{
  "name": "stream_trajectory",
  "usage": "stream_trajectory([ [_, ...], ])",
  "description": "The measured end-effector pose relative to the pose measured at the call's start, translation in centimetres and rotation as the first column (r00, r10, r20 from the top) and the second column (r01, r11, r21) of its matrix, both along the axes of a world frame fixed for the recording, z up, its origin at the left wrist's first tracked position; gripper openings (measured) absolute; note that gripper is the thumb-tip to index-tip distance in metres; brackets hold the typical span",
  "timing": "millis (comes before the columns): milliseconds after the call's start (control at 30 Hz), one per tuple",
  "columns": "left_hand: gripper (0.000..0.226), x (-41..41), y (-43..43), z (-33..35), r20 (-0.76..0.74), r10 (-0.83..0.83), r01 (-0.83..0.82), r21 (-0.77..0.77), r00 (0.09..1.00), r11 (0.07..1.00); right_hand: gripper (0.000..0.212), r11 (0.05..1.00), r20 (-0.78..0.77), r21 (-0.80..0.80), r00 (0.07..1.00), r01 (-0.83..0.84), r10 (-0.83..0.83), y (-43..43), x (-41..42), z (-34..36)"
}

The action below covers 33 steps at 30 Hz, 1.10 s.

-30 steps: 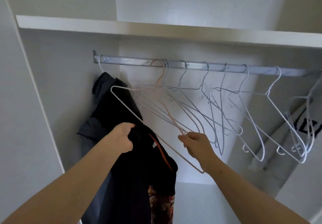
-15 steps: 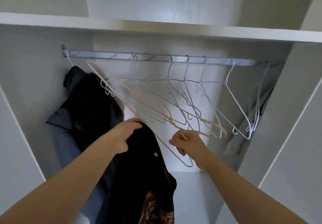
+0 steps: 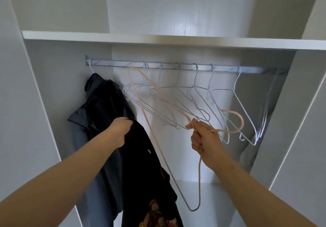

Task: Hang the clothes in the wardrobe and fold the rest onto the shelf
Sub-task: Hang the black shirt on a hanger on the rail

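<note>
Pink hanger (image 3: pixel 199 182) has come off the rail (image 3: pixel 176 66) and is now free in the right hand (image 3: pixel 202 138), whose fingers curl round its neck. The left hand (image 3: pixel 120 131) grips the black garment (image 3: pixel 141 165), hanging below it. Dressing the hanger looks next.

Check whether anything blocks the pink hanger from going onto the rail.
White hangers crowd the middle of the rail, above the pink hanger in the right hand; a bare stretch shows left of them.
</note>
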<state>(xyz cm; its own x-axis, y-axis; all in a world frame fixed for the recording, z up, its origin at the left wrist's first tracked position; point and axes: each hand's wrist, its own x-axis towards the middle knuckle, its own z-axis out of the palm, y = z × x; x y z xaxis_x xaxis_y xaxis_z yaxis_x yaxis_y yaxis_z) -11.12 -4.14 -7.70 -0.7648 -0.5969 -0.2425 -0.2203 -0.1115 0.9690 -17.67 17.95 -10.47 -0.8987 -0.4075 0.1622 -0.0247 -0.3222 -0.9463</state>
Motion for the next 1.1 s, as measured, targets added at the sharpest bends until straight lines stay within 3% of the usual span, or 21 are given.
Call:
stream_trajectory([
  [133, 0.024, 0.8, -1.5, 1.4, -0.017, 0.132, -0.128, 0.152, 0.991, 0.98, 0.033, 0.995, -0.02, 0.082, 0.998, -0.062, 0.064, 1.4, 0.3, 0.2],
  [233, 0.028, 0.8, -1.4, 2.3, -0.044, 0.136, -0.128, 0.155, 0.99, 0.98, 0.034, 0.971, -0.064, 0.232, 0.995, -0.059, 0.076, 1.7, 0.7, 0.3],
  [400, 0.023, 1.1, -1.6, 3.6, -0.058, 0.098, -0.09, 0.128, 0.994, 0.988, 0.035, 0.957, -0.054, 0.286, 0.997, -0.045, 0.062, 2.4, 0.5, 0.6],
  [500, 0.012, 0.6, -2.1, 3.6, -0.184, 0.166, -0.168, 0.007, 0.969, 0.986, 0.041, 0.953, -0.015, 0.289, 0.995, -0.09, 0.098, 2.9, 0.2, 0.7],
  [600, 0.014, 0.4, -2.9, 3.5, -0.303, 0.271, -0.31, -0.086, 0.913, 0.947, 0.044, 0.938, -0.056, 0.333, 0.991, -0.098, 0.123, 3.0, 0.1, 0.7],
  [733, 0.017, 0.0, -3.1, 2.7, -0.294, 0.19, -0.292, -0.359, 0.937, 0.887, 0.043, 0.935, -0.075, 0.352, 0.994, -0.051, 0.082, 2.1, -0.1, 0.3],
  [867, 0.016, 0.2, -2.4, 2.2, -0.277, 0.122, -0.281, -0.659, 0.953, 0.698, 0.04, 0.934, -0.054, 0.353, 0.995, -0.06, 0.085, 1.3, -0.1, 0.2],
  [1000, 0.02, 0.5, -0.8, 1.3, -0.161, 0.008, -0.145, -0.871, 0.987, 0.469, 0.034, 0.914, -0.036, 0.398, 0.995, -0.073, 0.095, 0.2, 0.2, 0.3],
  [1100, 0.018, 0.6, 1.9, -0.2, -0.113, -0.142, -0.04, -0.898, 0.983, 0.439, 0.033, 0.89, -0.016, 0.447, 0.994, -0.091, 0.11, -0.9, 0.7, 0.3],
])
